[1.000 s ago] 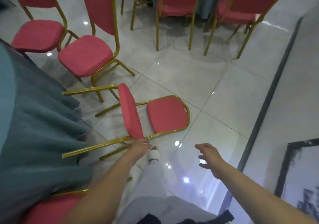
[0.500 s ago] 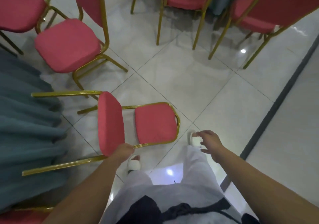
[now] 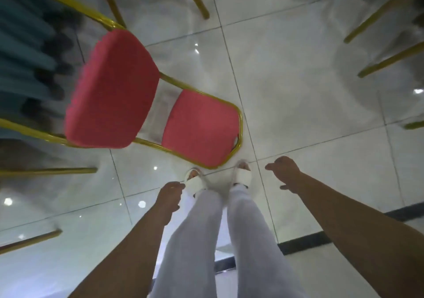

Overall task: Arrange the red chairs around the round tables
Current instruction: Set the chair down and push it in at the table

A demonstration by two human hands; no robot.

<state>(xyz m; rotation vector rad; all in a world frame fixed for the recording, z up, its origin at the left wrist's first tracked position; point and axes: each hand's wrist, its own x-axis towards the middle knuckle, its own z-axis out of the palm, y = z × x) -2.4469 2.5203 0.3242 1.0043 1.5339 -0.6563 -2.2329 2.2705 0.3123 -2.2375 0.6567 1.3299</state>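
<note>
Red chair [image 3: 110, 91] lying tipped over on floor [image 3: 298, 91], backrest [image 3: 199, 128] at the feet [image 3: 242, 176], teal desk cloth [image 3: 20, 45] to its left; left hand [image 3: 171, 196] and right hand [image 3: 283, 174] empty, loose-fingered; righting step likely, needing a grip on the backrest frame.

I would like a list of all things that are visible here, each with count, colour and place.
tipped chair: one, red, gold frame, on the floor before the feet
tablecloth: one, teal, left edge
other chair legs: several, gold, at the top, right and left edges
floor: glossy pale tiles
dark strip: one, lower right
slippers: two, white, centre
trousers: pale, bottom centre
left hand: empty, beside a slipper
right hand: empty, right of the chair
</note>
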